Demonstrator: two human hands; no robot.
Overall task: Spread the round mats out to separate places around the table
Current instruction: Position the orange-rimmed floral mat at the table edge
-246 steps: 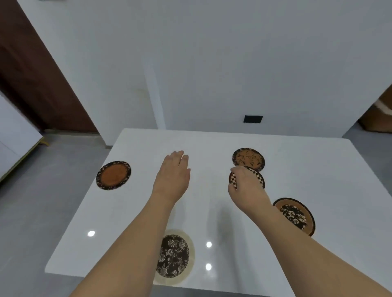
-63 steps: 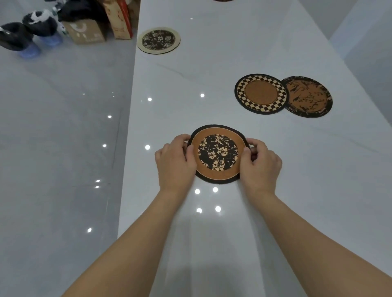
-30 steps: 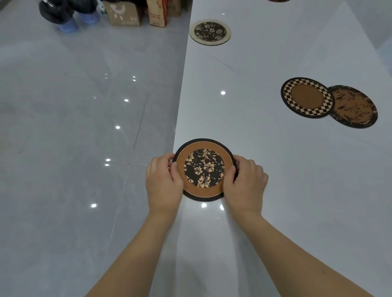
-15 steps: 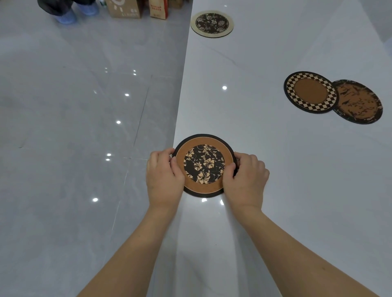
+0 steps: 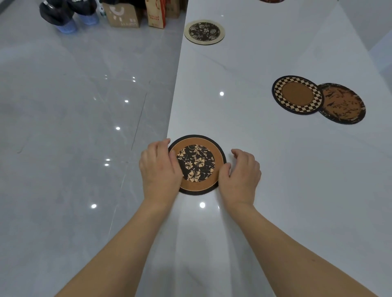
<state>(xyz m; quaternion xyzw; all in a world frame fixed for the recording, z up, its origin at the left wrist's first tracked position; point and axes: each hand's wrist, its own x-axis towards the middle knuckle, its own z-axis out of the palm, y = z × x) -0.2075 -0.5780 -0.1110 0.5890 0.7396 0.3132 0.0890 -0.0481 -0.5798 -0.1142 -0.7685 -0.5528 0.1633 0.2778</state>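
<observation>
A round mat with a brown ring and a black floral centre (image 5: pixel 198 163) lies flat near the left edge of the white table (image 5: pixel 265 161). My left hand (image 5: pixel 159 169) covers its left rim, thumb on top. My right hand (image 5: pixel 239 176) sits at its right rim with the fingers spread and lifted off, only the thumb near the edge. Farther right, a checkered-rim mat (image 5: pixel 297 94) overlaps a dark marbled brown mat (image 5: pixel 343 103). A cream-rimmed floral mat (image 5: pixel 204 32) lies far along the left edge. Another mat's edge (image 5: pixel 271 1) shows at the top.
The table's left edge runs just beside my left hand, with glossy grey floor beyond it. Cardboard boxes (image 5: pixel 124 16), a red paper bag (image 5: pixel 156 14) and dark slippers (image 5: pixel 65 19) stand on the floor at the far left.
The floral mat has been slid to the table's left edge and set down. My right hand has let go and its fingers have spread; my left hand stays on the rim.
</observation>
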